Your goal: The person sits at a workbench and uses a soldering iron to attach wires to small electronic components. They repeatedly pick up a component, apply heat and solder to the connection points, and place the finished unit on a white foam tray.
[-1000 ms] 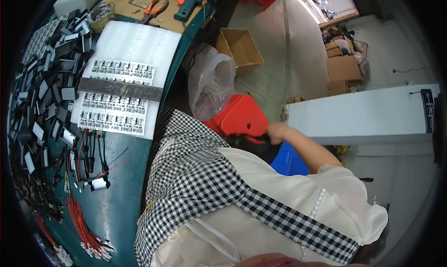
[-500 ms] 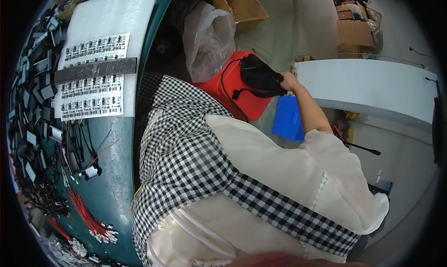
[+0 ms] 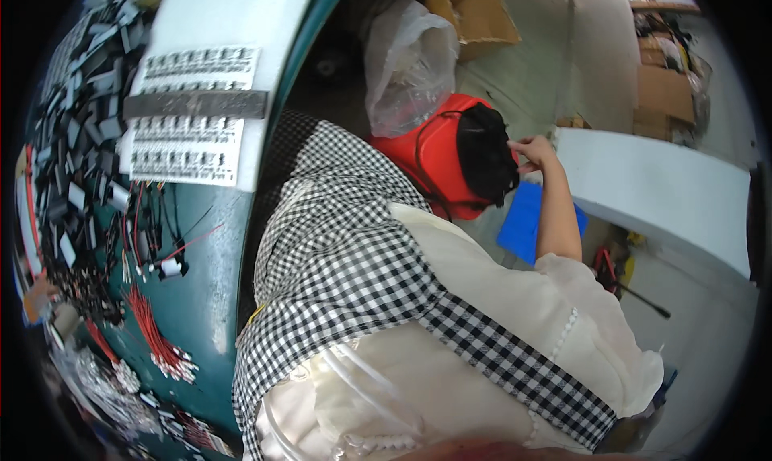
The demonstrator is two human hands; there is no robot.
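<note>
My right hand [image 3: 537,152] is at the right edge of a black bundle [image 3: 486,151]. Its fingers are stretched out and apart, their tips at or just beside the bundle. Soft and dark, the bundle has a long cord looping off its left side; whether it is a pouch or a bunch of wires I cannot make out. It rests on a red stool or bin top [image 3: 438,151]. My left hand is out of the picture.
A clear plastic bag [image 3: 408,67] and an open cardboard box [image 3: 474,11] stand behind the red surface. A blue bin [image 3: 521,224] is below my forearm. On the green table [image 3: 213,252] at left lie circuit boards [image 3: 186,159] under a dark bar, red wires [image 3: 157,332] and several dark parts [image 3: 60,180].
My right hand's closed grip on the black bundle has loosened and its fingers have spread. The bundle now lies more heaped on the red surface. The whole view has shifted.
</note>
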